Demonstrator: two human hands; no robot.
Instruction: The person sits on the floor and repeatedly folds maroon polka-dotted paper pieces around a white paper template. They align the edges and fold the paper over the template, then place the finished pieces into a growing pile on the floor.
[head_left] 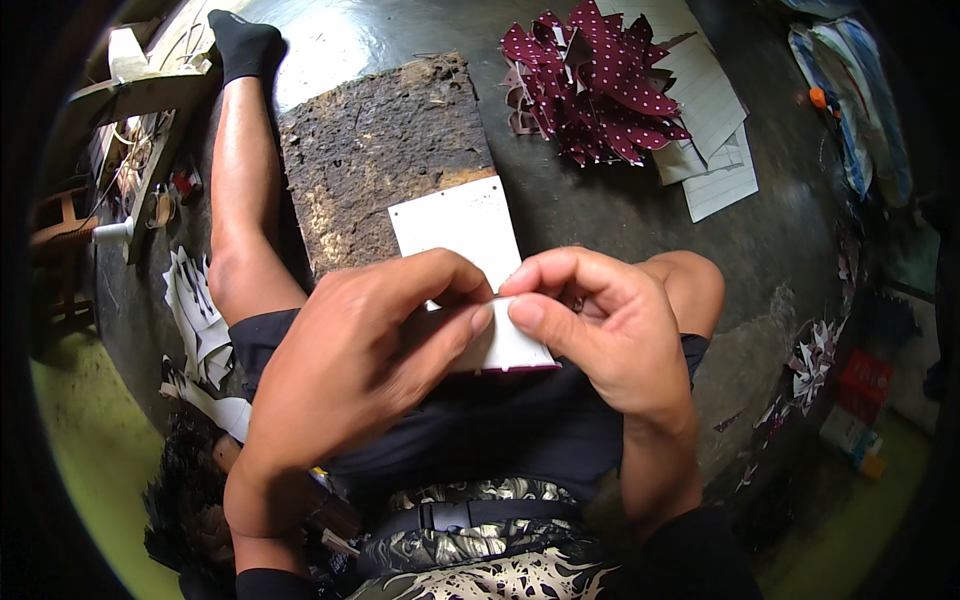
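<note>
Over the lap of a person seated on the floor, the left hand [360,350] and right hand [600,335] pinch a white card [465,235] backed with maroon fabric — thumbs meeting at its edge, where even pressure would keep the fold straight — before a worn board [375,150].

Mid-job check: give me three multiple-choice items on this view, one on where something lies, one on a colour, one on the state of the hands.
1. Where does the pile of cut fabric pieces lie?
A. on the floor ahead, to the right of the rough board
B. on the person's lap
C. on top of the board

2. What colour are those pieces?
A. plain green
B. maroon with white dots
C. yellow stripes

3. What are the left hand and right hand doing?
A. both resting idle
B. only one touches the white card
C. both pinch the card

Answers: A, the pile sits beside the board; B, dotted maroon shows; C, both thumbs press it.
</note>
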